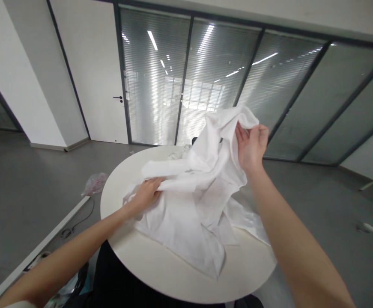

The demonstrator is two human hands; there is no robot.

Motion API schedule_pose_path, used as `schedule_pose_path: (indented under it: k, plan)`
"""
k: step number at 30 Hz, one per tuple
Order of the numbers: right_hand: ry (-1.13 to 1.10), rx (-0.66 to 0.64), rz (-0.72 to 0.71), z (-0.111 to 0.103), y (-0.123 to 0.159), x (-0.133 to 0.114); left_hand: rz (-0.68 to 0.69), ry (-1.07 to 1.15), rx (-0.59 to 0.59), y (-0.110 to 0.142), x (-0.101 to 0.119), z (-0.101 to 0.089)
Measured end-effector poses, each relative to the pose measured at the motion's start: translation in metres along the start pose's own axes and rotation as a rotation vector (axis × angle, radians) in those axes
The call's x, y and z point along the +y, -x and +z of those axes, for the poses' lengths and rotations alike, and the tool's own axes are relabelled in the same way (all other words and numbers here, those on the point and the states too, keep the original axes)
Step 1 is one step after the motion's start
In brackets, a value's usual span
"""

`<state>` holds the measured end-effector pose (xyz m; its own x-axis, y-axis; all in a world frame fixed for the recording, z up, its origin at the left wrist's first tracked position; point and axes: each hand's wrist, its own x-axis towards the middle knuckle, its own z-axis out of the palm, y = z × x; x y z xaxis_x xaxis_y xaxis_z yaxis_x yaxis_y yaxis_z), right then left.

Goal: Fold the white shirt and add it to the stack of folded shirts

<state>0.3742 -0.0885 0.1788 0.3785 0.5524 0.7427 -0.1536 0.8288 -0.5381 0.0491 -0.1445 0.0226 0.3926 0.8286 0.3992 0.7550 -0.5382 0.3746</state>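
A white shirt lies crumpled over a round table, its near part spread out and its far part lifted. My right hand is raised at the far right of the cloth, its fingers closed on an upper edge that it holds up above the tabletop. Lower down, at the left, my left hand grips a fold of the same shirt close to the table. One loose, sleeve-like length hangs toward the right rim. The fabric partly hides the fingertips of both hands.
The round white table stands in front of me. Behind it is a glass partition with blinds, beside a white door. A clear plastic bag and a cable lie on the floor at left.
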Motion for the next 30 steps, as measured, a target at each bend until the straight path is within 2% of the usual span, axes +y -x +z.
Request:
schedule_pose_path:
  k: [2, 3, 5, 7, 8, 9, 11, 13, 16, 19, 22, 23, 24, 26, 28, 30]
  plan:
    - [0.076, -0.182, 0.032, -0.011, 0.028, 0.002, 0.111, 0.221, 0.173, -0.009, 0.012, -0.012]
    - [0.119, -0.321, 0.077, -0.013, 0.045, 0.002, 0.171, 0.328, 0.246, -0.014, 0.022, -0.017]
    - [0.238, -0.627, 0.189, -0.009, 0.082, 0.001, 0.281, 0.524, 0.354, -0.024, 0.049, -0.025]
    - [0.35, -0.844, 0.256, 0.002, 0.114, 0.0, 0.378, 0.683, 0.407, -0.034, 0.077, -0.026]
    - [0.362, -0.897, 0.268, 0.008, 0.126, 0.001, 0.41, 0.741, 0.419, -0.039, 0.09, -0.025]
    - [0.363, -0.884, 0.256, 0.013, 0.134, 0.001, 0.428, 0.78, 0.426, -0.043, 0.101, -0.024]
    - [0.361, -0.769, 0.212, 0.02, 0.138, 0.001, 0.439, 0.806, 0.41, -0.051, 0.117, -0.026]
    - [0.392, -0.639, 0.157, 0.024, 0.127, -0.005, 0.458, 0.776, 0.376, -0.057, 0.126, -0.035]
    - [0.496, -0.573, 0.013, 0.029, 0.092, -0.026, 0.546, 0.615, 0.401, -0.066, 0.135, -0.059]
    - [0.612, -0.467, -0.255, 0.037, 0.04, -0.053, 0.627, 0.433, 0.592, -0.078, 0.139, -0.08]
    - [0.752, -0.172, -0.49, 0.038, -0.025, -0.068, 0.614, 0.353, 0.795, -0.095, 0.129, -0.088]
    - [0.816, -0.07, -0.513, 0.034, -0.046, -0.068, 0.584, 0.347, 0.825, -0.102, 0.121, -0.087]
    - [0.886, 0.018, -0.512, 0.028, -0.066, -0.066, 0.55, 0.35, 0.83, -0.109, 0.112, -0.083]
    - [1.093, 0.024, -0.392, 0.012, -0.095, -0.054, 0.469, 0.373, 0.782, -0.123, 0.092, -0.07]
    - [1.375, -0.164, -0.118, -0.008, -0.104, -0.031, 0.358, 0.418, 0.694, -0.139, 0.07, -0.051]
    - [1.576, -0.437, 0.189, -0.026, -0.089, 0.001, 0.184, 0.488, 0.586, -0.154, 0.049, -0.028]
